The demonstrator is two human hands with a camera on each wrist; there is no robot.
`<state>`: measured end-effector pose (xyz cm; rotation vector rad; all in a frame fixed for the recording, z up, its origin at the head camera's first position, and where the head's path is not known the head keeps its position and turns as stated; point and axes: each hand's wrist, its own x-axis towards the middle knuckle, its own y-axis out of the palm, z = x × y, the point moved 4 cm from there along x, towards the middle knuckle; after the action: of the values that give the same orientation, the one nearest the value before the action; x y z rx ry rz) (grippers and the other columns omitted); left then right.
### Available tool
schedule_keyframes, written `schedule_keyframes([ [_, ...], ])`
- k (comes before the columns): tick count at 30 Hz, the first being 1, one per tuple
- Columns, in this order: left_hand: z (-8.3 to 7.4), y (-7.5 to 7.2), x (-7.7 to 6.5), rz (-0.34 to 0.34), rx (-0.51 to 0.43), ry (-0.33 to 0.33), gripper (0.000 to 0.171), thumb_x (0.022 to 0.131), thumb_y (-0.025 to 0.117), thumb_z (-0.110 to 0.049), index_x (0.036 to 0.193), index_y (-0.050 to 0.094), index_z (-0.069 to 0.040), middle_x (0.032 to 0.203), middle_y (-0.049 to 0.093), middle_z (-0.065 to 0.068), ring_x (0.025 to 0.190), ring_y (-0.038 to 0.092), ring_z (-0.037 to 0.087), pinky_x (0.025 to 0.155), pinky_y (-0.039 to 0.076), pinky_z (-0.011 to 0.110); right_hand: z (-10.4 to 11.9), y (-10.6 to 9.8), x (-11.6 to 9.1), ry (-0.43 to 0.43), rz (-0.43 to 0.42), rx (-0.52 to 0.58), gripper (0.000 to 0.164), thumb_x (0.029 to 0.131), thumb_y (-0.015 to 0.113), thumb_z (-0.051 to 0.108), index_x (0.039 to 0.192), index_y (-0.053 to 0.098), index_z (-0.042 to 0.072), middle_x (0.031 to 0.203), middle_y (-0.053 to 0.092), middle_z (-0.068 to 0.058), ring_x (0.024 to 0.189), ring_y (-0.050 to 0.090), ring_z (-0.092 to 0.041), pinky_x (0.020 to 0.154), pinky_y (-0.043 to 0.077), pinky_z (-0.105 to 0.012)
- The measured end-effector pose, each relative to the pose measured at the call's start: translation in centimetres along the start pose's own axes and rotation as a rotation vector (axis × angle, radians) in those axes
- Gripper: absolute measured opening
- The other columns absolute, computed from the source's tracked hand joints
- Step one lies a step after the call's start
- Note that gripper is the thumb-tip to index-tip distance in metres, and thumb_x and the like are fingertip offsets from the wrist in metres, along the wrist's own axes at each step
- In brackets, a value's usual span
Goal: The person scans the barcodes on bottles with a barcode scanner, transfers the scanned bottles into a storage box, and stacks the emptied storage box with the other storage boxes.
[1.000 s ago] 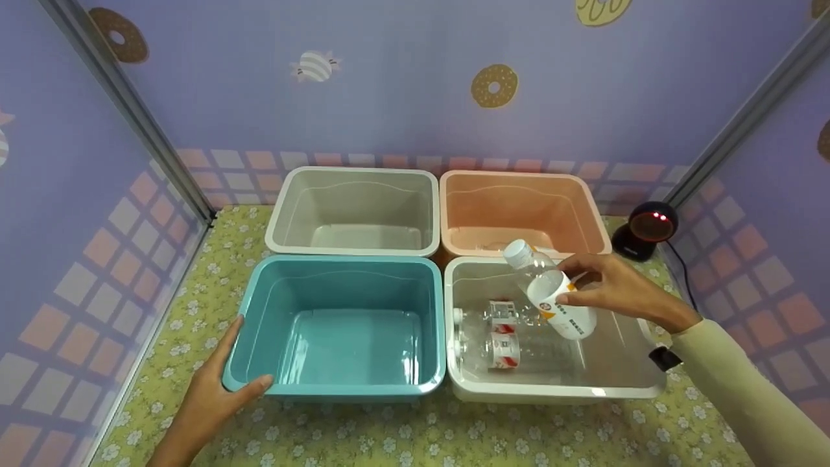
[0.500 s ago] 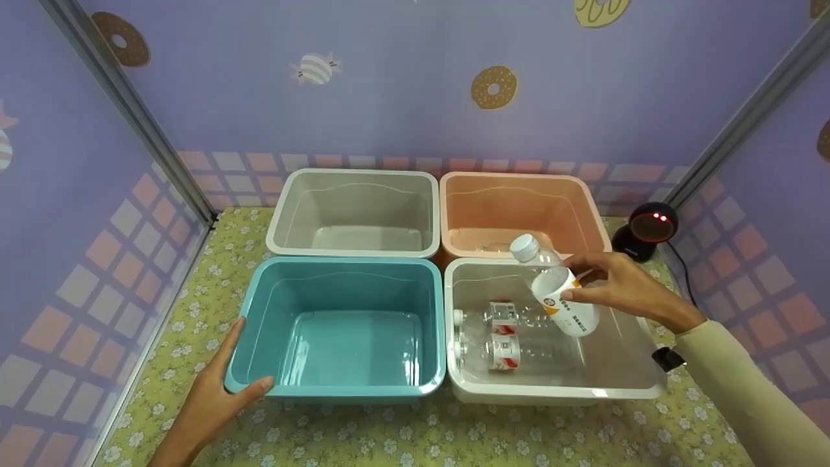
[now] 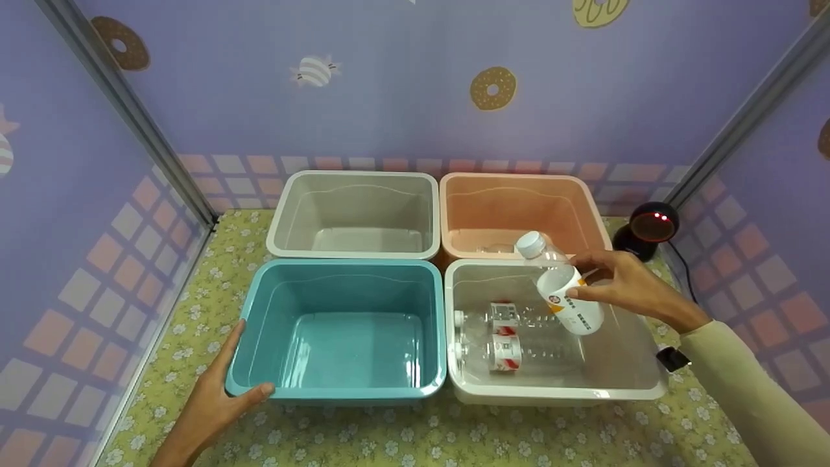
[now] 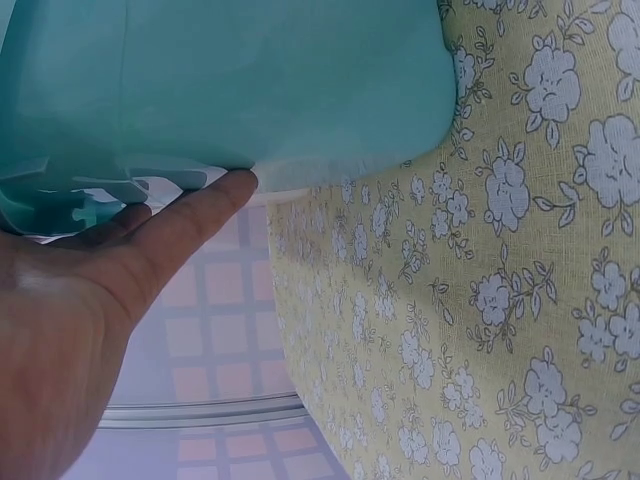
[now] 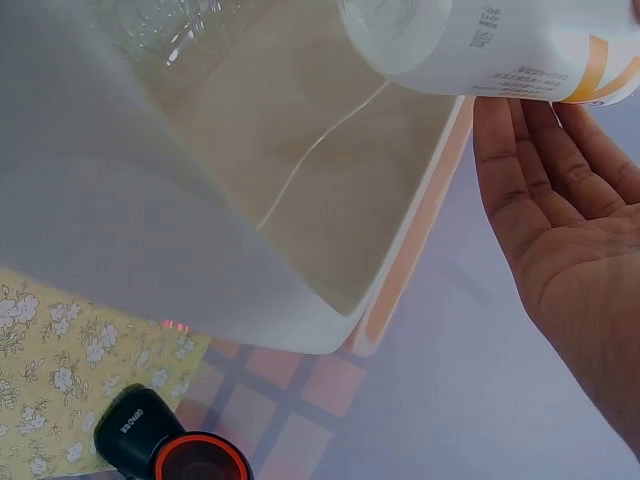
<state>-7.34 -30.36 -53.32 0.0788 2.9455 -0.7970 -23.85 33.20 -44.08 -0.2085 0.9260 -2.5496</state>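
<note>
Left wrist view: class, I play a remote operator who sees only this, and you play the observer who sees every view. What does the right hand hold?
Observer: The right hand holds a clear plastic bottle with a white cap and white label.
Operator: Where is it held?
Observer: Tilted, above the near right pale beige rectangular plastic tub.
Operator: Does anything lie inside that tub?
Observer: Yes, two clear plastic bottles with red-and-white labels, side by side.

Two bottles (image 3: pixel 507 352) in near-right bin (image 3: pixel 557 392)
</note>
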Motion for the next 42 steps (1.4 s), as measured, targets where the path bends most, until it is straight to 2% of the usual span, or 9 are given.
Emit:
schedule_keyframes([
  [4, 0.0, -0.1, 0.2, 0.01, 0.011, -0.027, 0.111, 0.104, 0.081, -0.028, 0.179, -0.001, -0.036, 0.183, 0.003, 0.025, 0.156, 0.024, 0.068, 0.11, 0.04, 0.084, -0.1, -0.3, -0.1, 0.006, -0.012, 0.004, 0.05, 0.094, 0.091, 0.016, 0.134, 0.072, -0.006, 0.121, 0.077, -0.018, 0.101, 0.077, -0.019, 0.085, 0.062, -0.023],
  [7, 0.2, -0.2, 0.3, 0.016, 0.008, -0.043, 0.112, 0.104, 0.081, -0.029, 0.178, -0.002, -0.038, 0.183, 0.003, 0.024, 0.157, 0.021, 0.067, 0.111, 0.037, 0.086, -0.1, -0.6, -0.2, 0.011, -0.023, 0.007, 0.049, 0.094, 0.091, 0.017, 0.134, 0.072, -0.005, 0.121, 0.077, -0.018, 0.103, 0.077, -0.019, 0.086, 0.062, -0.023],
  [14, 0.8, -0.1, 0.2, 0.034, 0.012, -0.108, 0.112, 0.105, 0.079, -0.035, 0.177, -0.006, -0.041, 0.184, 0.0, 0.021, 0.159, 0.016, 0.065, 0.112, 0.035, 0.086, 0.1, -1.4, -0.2, -0.02, -0.06, -0.033, 0.045, 0.094, 0.09, 0.015, 0.132, 0.074, -0.004, 0.119, 0.077, -0.015, 0.101, 0.076, -0.016, 0.085, 0.061, -0.022],
  [18, 0.8, -0.1, 0.1, 0.036, 0.013, -0.123, 0.112, 0.105, 0.079, -0.035, 0.177, -0.006, -0.041, 0.184, -0.001, 0.021, 0.16, 0.014, 0.066, 0.112, 0.034, 0.087, 0.0, -1.9, -0.3, -0.042, -0.084, -0.024, 0.043, 0.093, 0.09, 0.011, 0.13, 0.075, -0.003, 0.12, 0.077, -0.016, 0.099, 0.076, -0.012, 0.085, 0.061, -0.021],
  [24, 0.6, -0.2, 0.2, 0.044, 0.028, -0.119, 0.112, 0.105, 0.079, -0.036, 0.176, -0.007, -0.042, 0.184, -0.002, 0.02, 0.161, 0.01, 0.065, 0.113, 0.028, 0.09, -0.4, -2.3, -0.7, -0.026, -0.107, -0.014, 0.042, 0.094, 0.089, 0.008, 0.132, 0.074, -0.004, 0.122, 0.076, -0.018, 0.099, 0.075, -0.01, 0.084, 0.06, -0.019],
  [30, 0.6, -0.2, 0.3, 0.054, 0.025, -0.12, 0.112, 0.105, 0.078, -0.037, 0.176, -0.008, -0.042, 0.184, -0.003, 0.019, 0.161, 0.01, 0.065, 0.112, 0.03, 0.089, -0.6, -2.7, -1.2, -0.021, -0.118, -0.017, 0.042, 0.096, 0.088, 0.011, 0.132, 0.074, -0.004, 0.121, 0.075, -0.017, 0.101, 0.074, -0.011, 0.087, 0.06, -0.019],
  [34, 0.6, -0.2, 0.3, 0.056, 0.02, -0.12, 0.111, 0.105, 0.078, -0.037, 0.177, -0.007, -0.041, 0.184, -0.003, 0.02, 0.161, 0.009, 0.064, 0.113, 0.029, 0.089, -0.6, -3.2, -1.4, -0.033, -0.138, -0.013, 0.04, 0.096, 0.088, 0.011, 0.132, 0.075, -0.002, 0.118, 0.076, -0.012, 0.1, 0.075, -0.011, 0.086, 0.061, -0.02],
  [42, 0.3, -0.2, 0.3, 0.04, 0.036, -0.086, 0.111, 0.105, 0.078, -0.037, 0.178, -0.006, -0.038, 0.183, 0.0, 0.024, 0.159, 0.017, 0.067, 0.111, 0.036, 0.086, -0.8, -4.1, -2.1, -0.085, -0.147, 0.06, 0.037, 0.099, 0.083, 0.005, 0.133, 0.073, -0.006, 0.116, 0.078, -0.001, 0.101, 0.079, -0.016, 0.086, 0.063, -0.022],
])
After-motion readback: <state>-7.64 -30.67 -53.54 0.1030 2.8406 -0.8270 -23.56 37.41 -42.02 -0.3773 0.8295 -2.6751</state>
